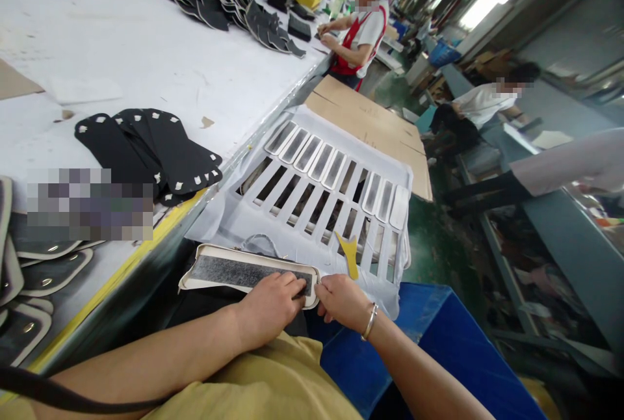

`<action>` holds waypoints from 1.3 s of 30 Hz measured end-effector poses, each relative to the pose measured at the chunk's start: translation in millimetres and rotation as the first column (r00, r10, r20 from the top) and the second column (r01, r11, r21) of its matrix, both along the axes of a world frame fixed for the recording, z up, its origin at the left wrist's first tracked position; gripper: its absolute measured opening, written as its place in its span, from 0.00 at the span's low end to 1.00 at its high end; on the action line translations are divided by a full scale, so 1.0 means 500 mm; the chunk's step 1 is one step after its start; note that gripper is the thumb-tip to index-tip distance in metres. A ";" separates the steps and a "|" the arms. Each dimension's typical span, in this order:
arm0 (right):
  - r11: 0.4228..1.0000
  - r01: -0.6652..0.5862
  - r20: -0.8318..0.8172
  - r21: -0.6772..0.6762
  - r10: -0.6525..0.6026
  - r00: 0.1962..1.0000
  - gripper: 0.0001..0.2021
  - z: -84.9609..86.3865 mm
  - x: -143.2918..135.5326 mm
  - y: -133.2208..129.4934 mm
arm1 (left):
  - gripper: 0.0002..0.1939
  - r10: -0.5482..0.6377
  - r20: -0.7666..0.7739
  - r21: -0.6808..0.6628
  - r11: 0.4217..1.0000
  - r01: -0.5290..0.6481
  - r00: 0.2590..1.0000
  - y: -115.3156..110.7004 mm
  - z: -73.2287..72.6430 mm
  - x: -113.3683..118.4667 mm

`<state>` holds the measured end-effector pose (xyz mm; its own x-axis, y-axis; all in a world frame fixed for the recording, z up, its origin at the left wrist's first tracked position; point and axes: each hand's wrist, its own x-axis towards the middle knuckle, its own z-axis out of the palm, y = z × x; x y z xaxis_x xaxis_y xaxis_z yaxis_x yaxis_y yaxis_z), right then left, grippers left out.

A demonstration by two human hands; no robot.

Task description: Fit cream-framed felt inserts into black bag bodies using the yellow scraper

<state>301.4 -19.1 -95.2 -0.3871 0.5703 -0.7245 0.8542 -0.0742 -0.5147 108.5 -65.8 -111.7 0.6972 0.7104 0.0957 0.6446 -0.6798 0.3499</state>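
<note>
Apparently, your left hand (273, 303) bears down with bent fingers on the cream-edged oblong panel (234, 270), low centre of the frame, likely steadying it; its thumb is hidden, so you can't tell whether it grips. Your right hand (338, 300) pinches the rounded end, perhaps for finer control of the rim. Just beyond, the forked yellow tool (350, 256) lies on the slotted rack (312, 239), seemingly for easy reach.

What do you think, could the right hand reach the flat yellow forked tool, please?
Probably yes: the yellow tool lies just beyond the right hand, nothing visibly between, though its grip is on the cream-edged grey strip.
</note>
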 end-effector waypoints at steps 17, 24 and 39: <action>0.686 0.336 -0.460 -0.646 -0.700 0.546 0.26 -0.159 0.057 -0.016 | 0.07 0.009 0.051 -0.055 0.998 -0.006 0.999 0.007 -0.003 -0.007; 0.699 0.387 -0.399 -0.601 -0.682 0.613 0.25 -0.139 0.048 -0.003 | 0.08 0.020 0.106 -0.065 0.998 -0.013 0.994 0.010 -0.010 -0.014; 0.854 0.430 0.089 -0.292 -0.423 0.902 0.18 -0.009 -0.016 0.023 | 0.11 -0.036 0.033 -0.105 0.994 0.040 0.999 0.007 0.027 -0.012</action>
